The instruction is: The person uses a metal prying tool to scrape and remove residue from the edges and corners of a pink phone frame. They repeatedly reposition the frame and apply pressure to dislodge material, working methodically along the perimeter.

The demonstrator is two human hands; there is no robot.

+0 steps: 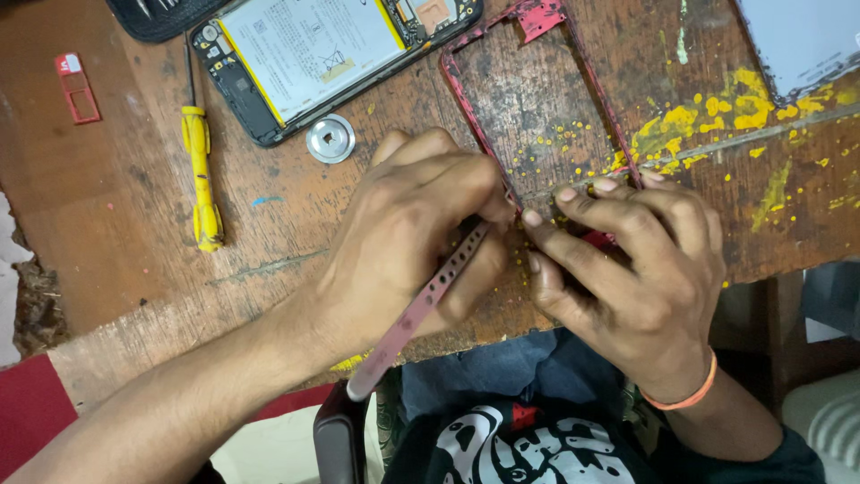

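The left hand [421, 233] is closed around a pair of pink tweezers [421, 305], fingers pinched near the tip, with the perforated handle running back toward the near table edge. The tip meets the near corner of a red phone frame [573, 108], just beside the fingertips of the right hand [627, 269]. The right hand lies flat and curled over that corner, fingers pressing the frame down on the table; it hides the frame's near edge, so the exact spot the tweezers touch cannot be seen. An orange band [685, 394] sits on the right wrist.

The frame lies open on the worn wooden table [134, 260], its far end reaching the top of the view. To the right the wood is spattered with yellow paint [708, 125]. To the far left of the frame lies an opened phone [331, 54] with its battery showing, and a small round metal disc [331, 139] rests just near it. Further left lies a yellow screwdriver [199, 161], well apart from the hands, and beyond it a small red card tray [77, 87]. A grey panel [797, 40] lies at the far right corner.
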